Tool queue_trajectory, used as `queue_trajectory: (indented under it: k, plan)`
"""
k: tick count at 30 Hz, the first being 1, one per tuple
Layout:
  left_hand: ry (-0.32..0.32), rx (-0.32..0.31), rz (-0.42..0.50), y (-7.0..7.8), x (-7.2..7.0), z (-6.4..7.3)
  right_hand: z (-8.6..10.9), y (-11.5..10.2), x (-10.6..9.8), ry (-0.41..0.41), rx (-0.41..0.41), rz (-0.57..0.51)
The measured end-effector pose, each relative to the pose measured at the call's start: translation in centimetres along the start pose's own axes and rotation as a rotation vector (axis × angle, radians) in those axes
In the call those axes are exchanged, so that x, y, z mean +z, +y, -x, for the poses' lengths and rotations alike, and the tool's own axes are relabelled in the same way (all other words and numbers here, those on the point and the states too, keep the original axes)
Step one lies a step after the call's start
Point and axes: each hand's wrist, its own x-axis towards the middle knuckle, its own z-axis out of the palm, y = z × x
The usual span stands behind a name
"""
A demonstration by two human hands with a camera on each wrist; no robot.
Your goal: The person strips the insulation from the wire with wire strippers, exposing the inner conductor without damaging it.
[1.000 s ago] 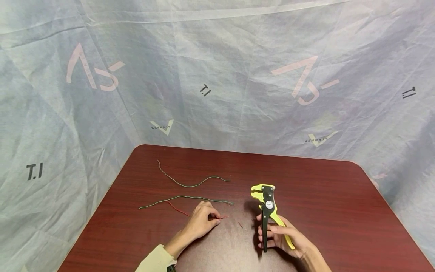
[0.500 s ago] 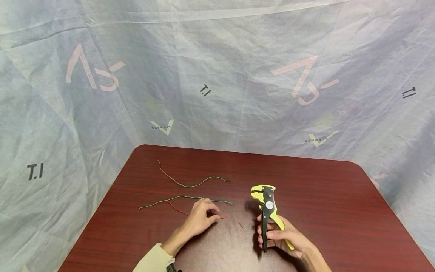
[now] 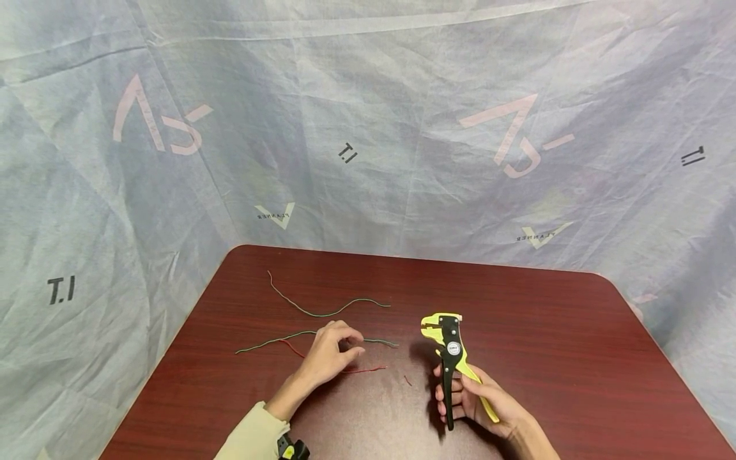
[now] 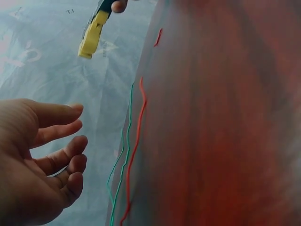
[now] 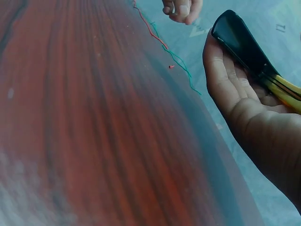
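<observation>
My right hand [image 3: 489, 402] grips a wire stripper [image 3: 452, 348] with yellow and black handles, its yellow head pointing up and left above the table. Its fingers curl around the black handle, and the handles are spread apart. My left hand [image 3: 329, 351] hovers over the wires with thumb and fingers parted and nothing between them, as the left wrist view also shows. Beneath it lies a red wire [image 3: 370, 369], partly hidden by the hand in the head view. A green wire [image 3: 264, 345] runs behind it, its middle covered by the left hand.
A second green wire [image 3: 319, 315] lies in a wavy curve farther back. One short red wire scrap [image 3: 407, 380] sits between the hands. The dark red wooden table [image 3: 546, 332] ends at a grey fabric backdrop [image 3: 379, 191] behind and at the sides.
My left hand has let go of the red wire and moved up and left, uncovering more of it. The wire stripper has shifted very slightly left in my right hand.
</observation>
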Motion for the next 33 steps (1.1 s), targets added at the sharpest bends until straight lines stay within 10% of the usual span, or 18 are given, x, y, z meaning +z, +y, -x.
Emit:
queue_trajectory:
  k: [13,33]
  plan:
    - [0.021,0.021,-0.078,-1.1,-1.0,-2.0,0.0,-0.3,0.0,0.021,0.032,0.034]
    - [-0.115,0.066,-0.206,-2.9,-0.7,-2.7,0.1,-0.2,0.6,0.115,0.08,0.053]
